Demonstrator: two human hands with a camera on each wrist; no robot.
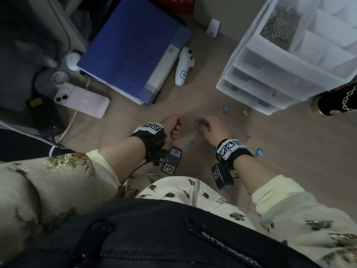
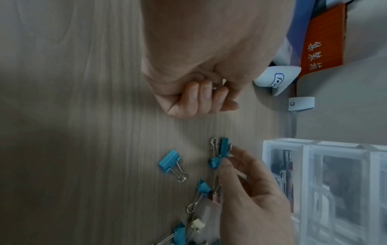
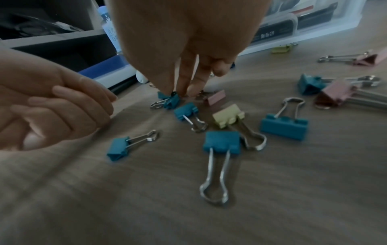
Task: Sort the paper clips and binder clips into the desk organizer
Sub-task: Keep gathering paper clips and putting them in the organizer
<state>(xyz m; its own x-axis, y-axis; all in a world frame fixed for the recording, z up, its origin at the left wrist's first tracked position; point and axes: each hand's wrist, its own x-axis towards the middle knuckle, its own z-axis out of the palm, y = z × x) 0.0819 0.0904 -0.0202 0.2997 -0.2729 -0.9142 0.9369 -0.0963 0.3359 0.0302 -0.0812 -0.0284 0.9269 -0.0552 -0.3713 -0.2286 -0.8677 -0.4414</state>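
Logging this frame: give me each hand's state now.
Left hand: fingers curled into a fist; whether it holds anything cannot be told.
Right hand: fingertips pinching a blue binder clip on the desk.

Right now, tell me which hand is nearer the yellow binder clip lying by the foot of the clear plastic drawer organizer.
Right. The right hand picks at blue clips just short of the yellow binder clip; the left hand, curled, rests farther away, beyond the right one.

The wood-grain bench [image 1: 289,151] carries scattered binder clips [image 3: 222,143] near centre, a clear drawer organizer [image 1: 270,74] far right, a blue folder [image 1: 135,45], white controller [image 1: 184,66] and pink phone [image 1: 85,101] left.
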